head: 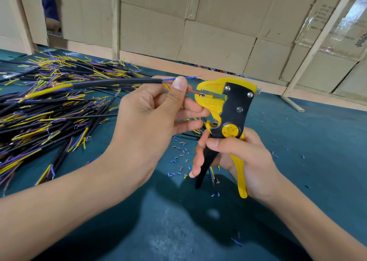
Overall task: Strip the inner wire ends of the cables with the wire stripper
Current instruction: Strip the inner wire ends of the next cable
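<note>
My left hand [151,117] holds a black cable [115,82] above the table, thumb pinching its brown inner wire [193,91]. The brown wire's tip lies between the jaws of a yellow and black wire stripper [228,102]. A blue inner wire [186,77] sticks out past my thumb, and a yellow one bends behind my fingers. My right hand [238,157] grips the stripper's two handles from below, with the handles spread apart.
A big pile of black cables [45,109] with blue, yellow and brown ends covers the left of the teal table [307,141]. Several small bits of cut insulation [181,155] lie under my hands. Cardboard walls [198,22] close off the back.
</note>
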`<move>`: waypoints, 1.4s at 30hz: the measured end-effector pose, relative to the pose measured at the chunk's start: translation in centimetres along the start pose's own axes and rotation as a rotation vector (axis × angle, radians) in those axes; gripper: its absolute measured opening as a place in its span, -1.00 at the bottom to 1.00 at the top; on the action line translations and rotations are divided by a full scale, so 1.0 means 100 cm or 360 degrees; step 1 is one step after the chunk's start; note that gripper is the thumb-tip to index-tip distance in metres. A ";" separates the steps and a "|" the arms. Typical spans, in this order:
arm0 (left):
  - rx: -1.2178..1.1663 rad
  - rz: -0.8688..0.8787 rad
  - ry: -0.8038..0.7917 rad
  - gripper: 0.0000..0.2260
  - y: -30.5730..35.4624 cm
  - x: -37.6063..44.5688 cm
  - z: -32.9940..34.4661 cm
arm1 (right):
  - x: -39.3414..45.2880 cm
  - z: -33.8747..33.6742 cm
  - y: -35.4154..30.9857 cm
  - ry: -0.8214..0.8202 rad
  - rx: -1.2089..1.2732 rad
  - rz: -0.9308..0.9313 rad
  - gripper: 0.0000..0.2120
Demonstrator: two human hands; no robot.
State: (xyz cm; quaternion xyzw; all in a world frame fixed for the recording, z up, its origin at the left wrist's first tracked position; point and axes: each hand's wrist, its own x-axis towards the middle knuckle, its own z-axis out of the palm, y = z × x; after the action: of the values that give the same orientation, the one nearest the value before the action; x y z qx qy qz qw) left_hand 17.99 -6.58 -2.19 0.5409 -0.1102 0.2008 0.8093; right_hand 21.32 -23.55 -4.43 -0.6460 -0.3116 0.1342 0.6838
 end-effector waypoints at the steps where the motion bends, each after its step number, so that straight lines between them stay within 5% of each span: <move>1: -0.0017 -0.0023 0.0003 -0.77 0.000 0.000 0.000 | 0.000 0.000 0.000 0.0001 -0.0001 -0.0002 -0.80; 12: 0.0040 0.0014 -0.0007 -0.78 0.000 -0.001 0.002 | -0.003 0.003 -0.005 0.0008 -0.0005 0.0039 -0.77; 18: 0.0030 -0.0045 -0.0008 -0.79 -0.001 -0.002 0.005 | -0.002 0.005 -0.007 0.0251 0.0076 0.0055 -0.83; 22: 0.0190 -0.0149 0.0147 -0.76 -0.001 0.006 -0.004 | 0.001 0.001 -0.010 0.0084 0.0188 0.0143 -0.89; 25: 0.0201 -0.0340 0.0274 -0.74 -0.004 0.023 -0.011 | 0.004 -0.002 -0.009 0.0256 0.0250 0.0139 -0.82; 27: 0.0656 -0.0348 0.0104 -0.74 -0.005 0.036 -0.014 | 0.006 -0.007 -0.011 0.0486 0.0321 0.0022 -0.85; 28: 0.1236 -0.0247 -0.0079 -0.73 -0.007 0.042 -0.019 | 0.007 -0.010 -0.014 0.0626 0.0330 -0.0062 -0.86; 30: 0.2690 0.0244 -0.0442 -0.68 -0.011 0.052 -0.025 | 0.008 -0.018 -0.017 0.0913 0.0279 -0.0241 -0.87; 32: 0.3432 0.0680 -0.0656 -0.74 -0.010 0.060 -0.018 | 0.008 -0.027 -0.020 0.1189 0.0208 -0.0388 -0.88; 37: 0.3437 0.0266 -0.1204 -0.38 -0.026 0.087 -0.015 | 0.008 -0.048 -0.021 0.1618 0.0143 -0.0383 -0.79; 39: 0.3434 0.0164 -0.1081 -0.34 -0.013 0.098 -0.038 | 0.009 -0.053 -0.021 0.1668 0.0129 -0.0350 -0.78; 42: 0.3859 -0.0164 -0.0573 -0.47 0.011 0.105 -0.078 | 0.009 -0.051 -0.019 0.1666 0.0103 -0.0357 -0.75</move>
State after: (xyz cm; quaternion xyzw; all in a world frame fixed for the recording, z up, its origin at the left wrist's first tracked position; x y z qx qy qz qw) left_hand 26.55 3.14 -0.20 0.9675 0.0592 0.0634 -0.2374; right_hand 24.63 -27.34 -2.17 -0.5678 0.0082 -0.2703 0.7775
